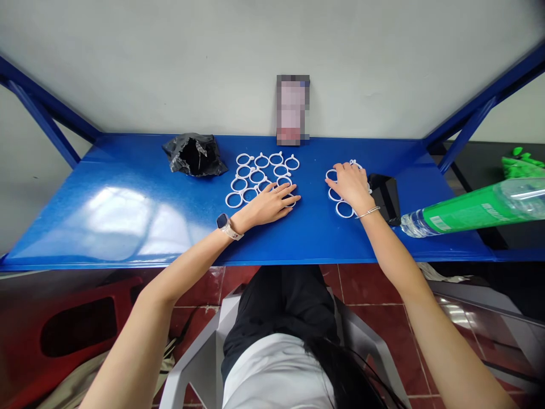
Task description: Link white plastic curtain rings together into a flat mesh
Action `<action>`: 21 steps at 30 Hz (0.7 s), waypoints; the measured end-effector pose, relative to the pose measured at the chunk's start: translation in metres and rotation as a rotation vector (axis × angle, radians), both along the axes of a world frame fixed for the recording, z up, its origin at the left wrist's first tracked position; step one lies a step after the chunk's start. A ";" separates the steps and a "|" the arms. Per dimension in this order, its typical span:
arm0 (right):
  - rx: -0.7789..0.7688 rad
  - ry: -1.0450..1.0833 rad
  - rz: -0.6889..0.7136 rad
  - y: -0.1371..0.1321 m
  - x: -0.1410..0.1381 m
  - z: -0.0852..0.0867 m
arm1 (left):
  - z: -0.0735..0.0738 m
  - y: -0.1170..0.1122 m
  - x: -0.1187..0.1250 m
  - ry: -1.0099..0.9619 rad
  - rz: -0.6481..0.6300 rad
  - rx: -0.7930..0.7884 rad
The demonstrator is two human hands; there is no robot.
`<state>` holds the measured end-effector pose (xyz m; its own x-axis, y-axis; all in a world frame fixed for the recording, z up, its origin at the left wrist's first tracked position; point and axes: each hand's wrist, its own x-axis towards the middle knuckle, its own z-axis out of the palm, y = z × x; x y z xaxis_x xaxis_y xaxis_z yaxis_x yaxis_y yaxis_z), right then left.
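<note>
White curtain rings (234, 207), each with a small eyelet, lie flat in rough rows on a blue table (315, 233). My left hand (269, 205) rests palm down over the near right part of this group, fingers spread, hiding some rings. A smaller group of white curtain rings (344, 217) lies farther right. Over it is my right hand (351, 186), its fingers stretched out and touching the rings, several of which are partly covered. Neither hand grips a ring.
A crumpled black plastic bag (181, 159), its mouth open, sits left of the rings. A phone-like upright object (293, 111), blurred out, leans on the wall. Right of my right hand are a flat black object (385, 199) and a green-labelled bottle (472, 211). Blue braces (46, 122) flank the table.
</note>
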<state>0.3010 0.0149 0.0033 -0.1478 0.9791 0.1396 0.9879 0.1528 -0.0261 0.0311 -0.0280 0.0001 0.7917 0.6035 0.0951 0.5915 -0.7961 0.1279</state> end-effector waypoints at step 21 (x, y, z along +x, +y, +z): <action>-0.009 0.549 0.519 -0.029 -0.045 0.022 | 0.021 0.013 -0.019 -0.166 0.099 0.084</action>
